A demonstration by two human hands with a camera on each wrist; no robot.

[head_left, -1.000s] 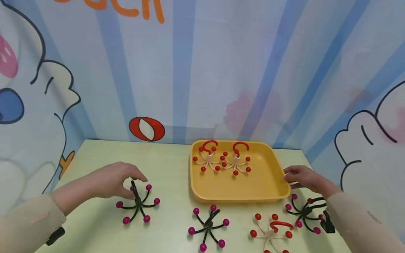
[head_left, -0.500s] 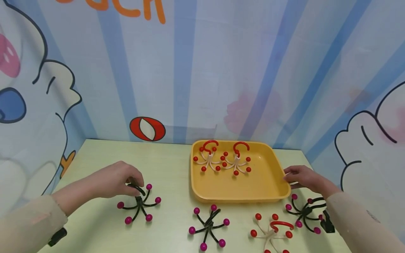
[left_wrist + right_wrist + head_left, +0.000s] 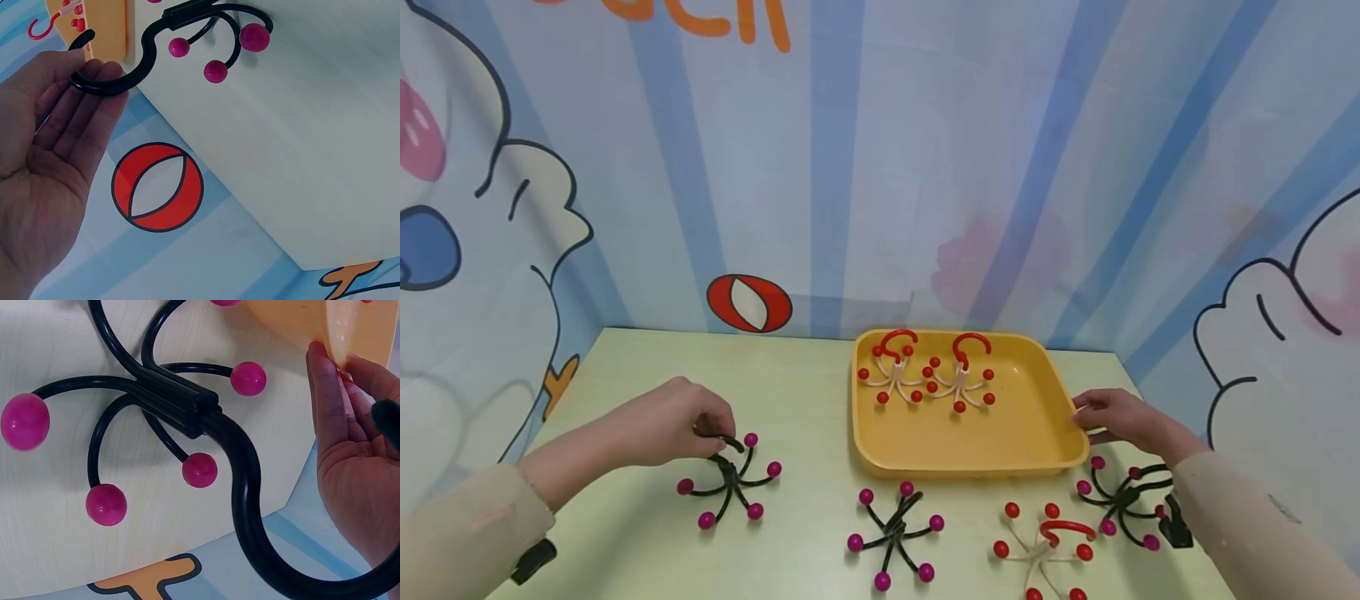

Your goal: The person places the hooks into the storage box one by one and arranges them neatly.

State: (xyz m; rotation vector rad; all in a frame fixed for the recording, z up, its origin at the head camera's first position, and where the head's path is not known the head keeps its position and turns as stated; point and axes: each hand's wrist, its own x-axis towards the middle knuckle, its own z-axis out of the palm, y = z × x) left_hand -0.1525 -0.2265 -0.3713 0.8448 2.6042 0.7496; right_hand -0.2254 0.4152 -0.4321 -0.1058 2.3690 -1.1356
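Observation:
My left hand (image 3: 673, 421) pinches the hooked handle of a black head massager (image 3: 730, 477) between thumb and fingers. Its curved legs end in pink balls, close over the table at the left. In the left wrist view the thumb lies on the black hook (image 3: 115, 86), with the fingers behind it. My right hand (image 3: 1123, 425) holds the right rim of a yellow tray (image 3: 970, 450), thumb on one side of the rim and fingers on the other. Two white head massagers with red hooks and red balls, one left (image 3: 895, 379) and one right (image 3: 961, 382), stand in the tray.
A second black massager (image 3: 895, 529) stands in front of the tray. Beside it is a white-and-red massager (image 3: 1040, 550). Another black one (image 3: 1124, 498) stands under my right forearm, its hook near the sleeve. A printed blue striped curtain (image 3: 880, 167) hangs behind the table.
My left fingers, apart around the black massager's hook a second ago, have closed on it. The massager has turned slightly. My right hand and the tray stay put.

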